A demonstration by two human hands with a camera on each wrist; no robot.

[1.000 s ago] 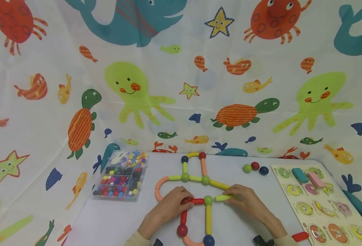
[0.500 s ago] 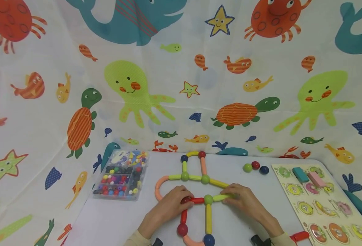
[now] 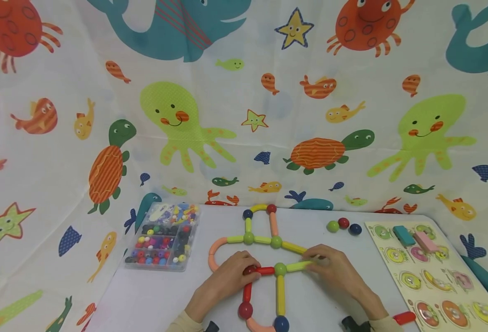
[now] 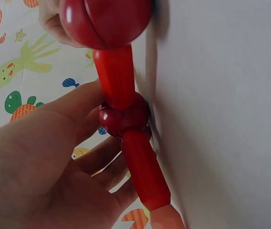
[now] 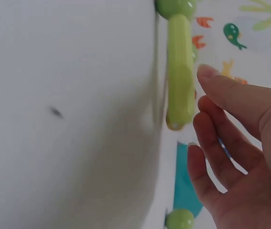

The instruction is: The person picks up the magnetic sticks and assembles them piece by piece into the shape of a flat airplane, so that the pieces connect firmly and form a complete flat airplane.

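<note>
At the lower centre of the head view, the left hand (image 3: 223,283) curls its fingers round a red ball (image 3: 249,270) joining red sticks in the stick-and-ball figure (image 3: 264,240) on the white table (image 3: 156,299). Just right of it, the right hand (image 3: 337,272) lies with straight, loose fingers beside the lime-green stick (image 3: 299,266), holding nothing, as the right wrist view shows

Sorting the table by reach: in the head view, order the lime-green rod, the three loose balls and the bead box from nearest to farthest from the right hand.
1. Lime-green rod, at the right hand's fingertips.
2. Loose balls, behind it, toward the backdrop.
3. Bead box, far across on the left.
</note>
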